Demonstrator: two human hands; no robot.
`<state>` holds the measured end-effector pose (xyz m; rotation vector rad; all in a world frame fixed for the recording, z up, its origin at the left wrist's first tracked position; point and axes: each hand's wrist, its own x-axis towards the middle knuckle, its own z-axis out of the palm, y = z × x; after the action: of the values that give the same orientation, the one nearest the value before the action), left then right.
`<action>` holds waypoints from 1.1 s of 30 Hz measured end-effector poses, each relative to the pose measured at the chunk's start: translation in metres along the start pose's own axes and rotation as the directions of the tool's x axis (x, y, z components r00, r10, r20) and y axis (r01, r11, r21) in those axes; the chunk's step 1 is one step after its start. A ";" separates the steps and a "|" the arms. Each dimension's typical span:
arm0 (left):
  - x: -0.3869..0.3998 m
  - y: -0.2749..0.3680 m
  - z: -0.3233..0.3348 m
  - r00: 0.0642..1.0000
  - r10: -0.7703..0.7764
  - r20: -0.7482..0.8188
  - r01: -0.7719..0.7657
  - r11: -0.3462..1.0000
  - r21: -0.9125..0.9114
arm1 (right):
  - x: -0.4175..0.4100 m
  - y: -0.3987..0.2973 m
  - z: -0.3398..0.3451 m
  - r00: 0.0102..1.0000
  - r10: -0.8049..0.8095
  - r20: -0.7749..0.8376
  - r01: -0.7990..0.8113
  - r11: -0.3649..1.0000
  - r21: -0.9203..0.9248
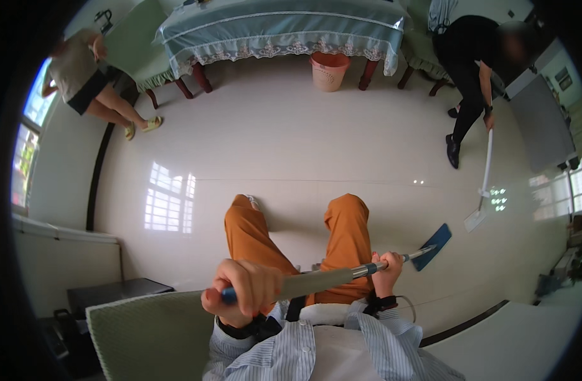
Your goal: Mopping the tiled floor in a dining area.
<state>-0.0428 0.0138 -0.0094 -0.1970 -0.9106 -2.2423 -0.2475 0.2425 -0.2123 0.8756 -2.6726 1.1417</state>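
Observation:
A flat mop with a blue head (432, 247) and a metal pole rests on the glossy tiled floor (300, 138), out to the right of my knees. My left hand (246, 290) is closed around the blue-tipped end of its grey grip. Lower down the pole, my right hand (387, 274) holds the metal section, just past the grey grip. My legs, in orange trousers, are bent and spread below the pole.
At the right, a person in black (469, 81) bends over a white-handled flat mop (487, 162). Another person (88, 76) stands by the window at left. Ahead are a cloth-covered table (281, 33), a pink waste basket (330, 74) and a green-covered chair (141, 47). Another chair (153, 333) is beside me.

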 end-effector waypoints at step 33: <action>0.061 -0.117 -0.071 0.939 0.121 -0.321 0.102 0.795 0.599 | 0.315 0.069 0.204 0.856 -0.410 0.315 0.360 0.910 0.208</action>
<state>-0.1571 -0.0067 -0.1042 0.4768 -1.3652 -1.7702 -0.5213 -0.0070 -0.3033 1.7022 -2.5008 1.1733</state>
